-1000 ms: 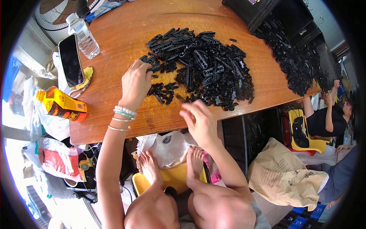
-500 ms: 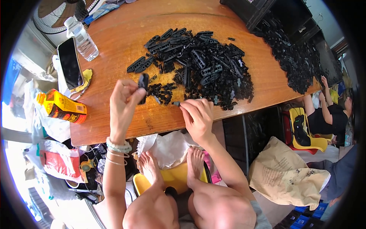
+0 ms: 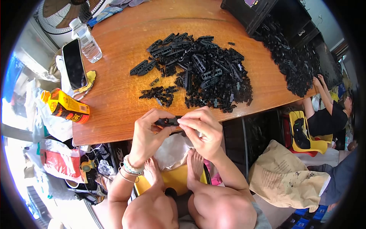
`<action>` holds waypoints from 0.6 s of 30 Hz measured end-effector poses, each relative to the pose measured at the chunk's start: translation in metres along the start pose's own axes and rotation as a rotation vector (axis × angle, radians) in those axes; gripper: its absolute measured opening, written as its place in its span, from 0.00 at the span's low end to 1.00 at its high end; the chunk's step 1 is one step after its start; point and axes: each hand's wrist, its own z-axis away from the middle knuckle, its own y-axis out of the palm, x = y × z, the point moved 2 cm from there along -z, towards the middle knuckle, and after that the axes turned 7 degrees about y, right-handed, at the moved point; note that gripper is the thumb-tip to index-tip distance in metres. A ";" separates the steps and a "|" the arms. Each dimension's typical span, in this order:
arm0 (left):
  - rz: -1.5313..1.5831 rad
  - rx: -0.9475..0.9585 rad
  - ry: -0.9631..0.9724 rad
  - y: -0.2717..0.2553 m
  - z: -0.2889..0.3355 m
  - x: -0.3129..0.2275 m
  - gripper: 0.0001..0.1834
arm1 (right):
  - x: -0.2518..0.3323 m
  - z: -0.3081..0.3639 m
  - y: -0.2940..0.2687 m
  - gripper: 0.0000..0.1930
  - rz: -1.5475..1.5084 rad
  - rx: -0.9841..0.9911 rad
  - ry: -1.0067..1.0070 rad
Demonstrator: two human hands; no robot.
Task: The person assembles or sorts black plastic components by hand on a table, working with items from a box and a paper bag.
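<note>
My left hand (image 3: 149, 129) pinches a long black plastic part (image 3: 163, 122) at the table's front edge. The fingertips of my right hand (image 3: 204, 131) meet its right end, closed on a small grey piece (image 3: 175, 121) that touches the part. Much of both is covered by fingers. Beyond my hands lies a heap of black plastic parts (image 3: 198, 63), long slotted ones mixed with small toothed bits. A smaller cluster of black bits (image 3: 160, 94) lies on the near left of that heap.
On the wooden table (image 3: 114, 76), a drink bottle with yellow label (image 3: 68, 107), a phone (image 3: 74, 65) and a clear bottle (image 3: 87, 42) stand at left. More black parts (image 3: 291, 61) spill from a black crate (image 3: 263, 15) at far right, near another person's hands (image 3: 319, 81). A brown paper bag (image 3: 286, 171) lies lower right.
Both hands have come together at the table's front edge. The left moved right and nearer with the black part; the right drew back from the pile with the small grey piece.
</note>
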 end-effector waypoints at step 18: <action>0.318 -0.010 -0.151 0.001 0.014 -0.003 0.15 | 0.003 0.006 0.003 0.13 0.028 0.049 0.020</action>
